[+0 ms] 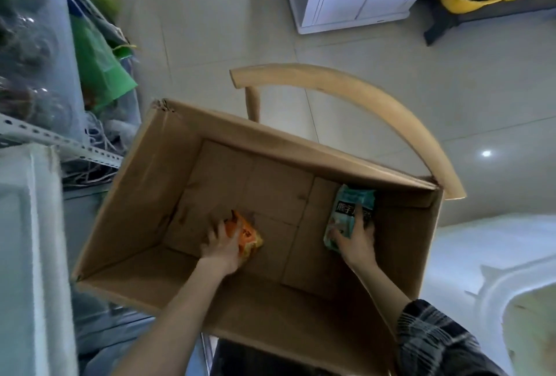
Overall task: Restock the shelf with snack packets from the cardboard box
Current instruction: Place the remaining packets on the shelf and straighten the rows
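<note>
Box (144, 195) interior — L hand (221, 247) grips orange pkt (249, 235), R hand (358, 244) grips teal pkt (352, 205).

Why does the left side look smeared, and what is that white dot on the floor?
Head view: motion blur smears the grey perforated metal shelf rack at left; the dot is likely lamp glare on the glossy floor tile; the brown cardboard box shades its inside, yet the orange snack packet and teal snack packet read clearly.
</note>
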Motion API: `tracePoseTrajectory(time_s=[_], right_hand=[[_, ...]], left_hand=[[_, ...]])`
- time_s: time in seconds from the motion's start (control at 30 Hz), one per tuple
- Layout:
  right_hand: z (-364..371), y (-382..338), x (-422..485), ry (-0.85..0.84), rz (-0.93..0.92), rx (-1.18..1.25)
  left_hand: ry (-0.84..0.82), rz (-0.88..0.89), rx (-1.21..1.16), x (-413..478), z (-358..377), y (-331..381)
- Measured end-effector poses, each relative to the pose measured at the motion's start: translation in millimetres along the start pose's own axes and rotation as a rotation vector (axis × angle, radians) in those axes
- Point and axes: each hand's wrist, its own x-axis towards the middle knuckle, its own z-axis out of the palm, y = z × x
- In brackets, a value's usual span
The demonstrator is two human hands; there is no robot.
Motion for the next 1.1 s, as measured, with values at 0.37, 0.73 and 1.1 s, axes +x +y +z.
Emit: tracePoseTrajectory(time_s=[0.37,0.73,1.1], right_hand=[[24,-3,14,0.181,0.045,-0.205],[23,22,20,0.083,-0.244,0.056],[31,13,18,-0.08,-0.247,0.1]], left_hand=[[0.179,0.057,0.028,17,26,18],[0.322,0.243,-0.13,29,21,16],[0.278,0.098,-0.159,36,7,33]])
